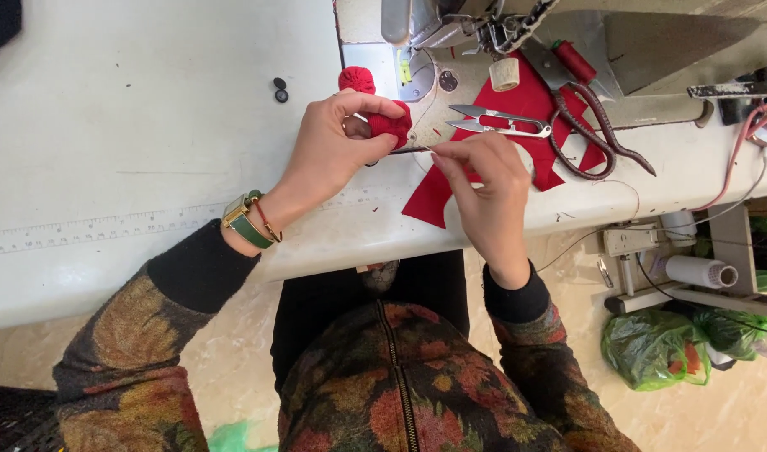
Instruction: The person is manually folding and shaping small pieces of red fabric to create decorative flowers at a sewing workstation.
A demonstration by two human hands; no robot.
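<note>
The left hand (337,142) pinches a gathered red fabric piece (389,125) just above the table edge (149,251). The right hand (484,188), fingers pinched (on a thread or needle too fine to make out), sits beside it, over red cloth (526,105) near snips (496,121).

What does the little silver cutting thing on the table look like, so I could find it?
Look at the sewing machine at the top of the white table. Just below it, on the red cloth, lie small silver thread snips, pointing left. Unlike the big dark-handled scissors beside them, they are all metal and tweezer-shaped.
</note>
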